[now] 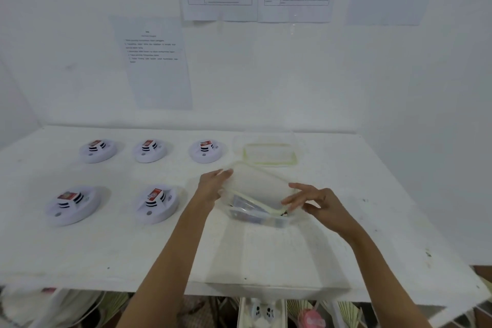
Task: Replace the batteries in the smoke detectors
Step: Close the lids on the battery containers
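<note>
Several white round smoke detectors lie on the white table (106,247), each with a red-and-white battery on top: three in the back row (98,150) (150,150) (207,150) and two nearer (73,204) (157,204). A clear plastic container (259,217) stands in the middle with blurred packets inside. Its clear lid (255,184) is tilted up over it. My left hand (213,184) holds the lid's left edge. My right hand (311,201) is at the lid's right front corner, fingers spread and loosely bent; its grip is unclear.
A second clear container (266,153) with a yellowish rim sits at the back right of the table. Printed sheets hang on the white wall (319,74) behind. Bags and boxes show below the table's front edge.
</note>
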